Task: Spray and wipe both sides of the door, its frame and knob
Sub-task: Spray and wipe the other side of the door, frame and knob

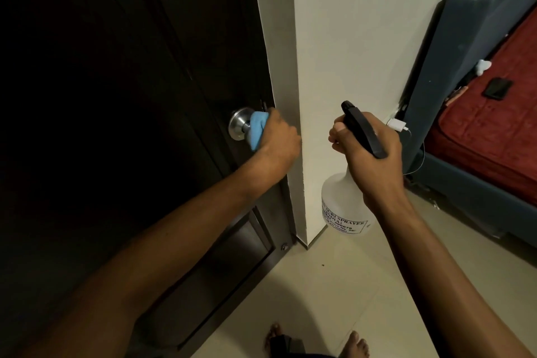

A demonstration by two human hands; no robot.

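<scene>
The left hand [277, 136] reaches forward with its arm stretched out, fingers curled round a blue cloth [55, 132] pressed against the steel knob [239, 124] of the dark door [116, 96]; the right hand [370, 151] is held lower, beside the white wall [348, 52], gripping the neck of a spray bottle [343, 206], its black nozzle pointing up and away. The cloth hides the knob's front, the left fingers are out of sight behind it, and the door's left part is lost in shadow; the bottle's label is partly legible.
</scene>
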